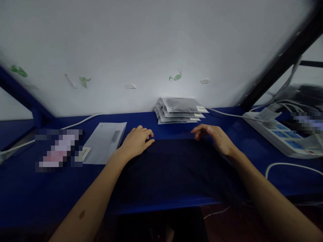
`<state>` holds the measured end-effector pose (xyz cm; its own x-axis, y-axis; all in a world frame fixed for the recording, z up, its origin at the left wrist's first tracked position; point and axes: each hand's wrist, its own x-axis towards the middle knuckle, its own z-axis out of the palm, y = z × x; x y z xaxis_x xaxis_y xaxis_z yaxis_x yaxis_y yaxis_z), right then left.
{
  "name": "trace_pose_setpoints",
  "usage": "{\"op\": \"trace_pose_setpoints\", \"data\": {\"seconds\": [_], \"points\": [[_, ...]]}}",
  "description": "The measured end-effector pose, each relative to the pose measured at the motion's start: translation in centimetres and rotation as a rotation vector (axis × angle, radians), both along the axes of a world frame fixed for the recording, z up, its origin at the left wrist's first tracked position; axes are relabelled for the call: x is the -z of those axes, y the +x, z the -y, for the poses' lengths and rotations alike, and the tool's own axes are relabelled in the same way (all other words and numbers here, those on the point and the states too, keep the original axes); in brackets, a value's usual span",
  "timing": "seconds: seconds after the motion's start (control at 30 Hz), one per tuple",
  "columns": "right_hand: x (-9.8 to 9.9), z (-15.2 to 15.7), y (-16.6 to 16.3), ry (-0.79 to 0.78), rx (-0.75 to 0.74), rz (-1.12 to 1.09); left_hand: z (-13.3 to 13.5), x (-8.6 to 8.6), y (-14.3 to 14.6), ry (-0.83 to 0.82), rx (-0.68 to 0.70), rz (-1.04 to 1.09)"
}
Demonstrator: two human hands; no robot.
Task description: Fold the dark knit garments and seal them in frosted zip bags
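Your left hand (pixel 137 141): palm down, fingers lightly bent and a little apart, thumb standing off from them; nothing seen in the grip. It lies at the far left corner of a dark cloth (pixel 171 171). Your right hand (pixel 212 136): turned on edge, palm inward, fingers loosely curled, nothing seen between them. It is over the cloth's far right corner; cannot tell whether it touches.

The cloth lies flat between your forearms, on the blue table (pixel 141 118), reaching toward the near edge. Folds too dark to read.

Just left of your left hand: a flat grey plastic mailer (pixel 103 141), white label at its near left corner. Beyond it, a phone-like slab (pixel 60 148), pixelated. Farther off, between and past your hands, an uneven stack of grey mailers (pixel 180 109), labels at the right, close to the white wall (pixel 161 43). Well to your right: a white power strip (pixel 277 134) with blue socket panels, a white cable (pixel 285 164) looping nearer you.
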<state>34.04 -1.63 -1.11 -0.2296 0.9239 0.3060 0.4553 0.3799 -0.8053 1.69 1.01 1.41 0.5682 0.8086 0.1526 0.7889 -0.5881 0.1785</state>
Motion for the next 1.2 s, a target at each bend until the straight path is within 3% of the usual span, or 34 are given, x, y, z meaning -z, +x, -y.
{"op": "trace_pose_setpoints", "data": {"seconds": [0.17, 0.33, 0.67, 1.2], "points": [[0.7, -0.4, -0.5, 0.077, 0.101, 0.321, -0.5, 0.4, -0.6, 0.045, -0.073, -0.023], [2.0, -1.4, -0.5, 0.192, 0.08, 0.44, -1.0, 0.9, -0.8, 0.089, -0.134, -0.023], [3.4, -2.4, 1.1, 0.249, 0.254, 0.495, -0.9, 0.9, -0.6, 0.06, -0.076, 0.041], [3.0, -1.9, 0.8, 0.211, 0.261, 0.43, -1.6, 1.0, -1.0, 0.024, -0.115, 0.09]]}}
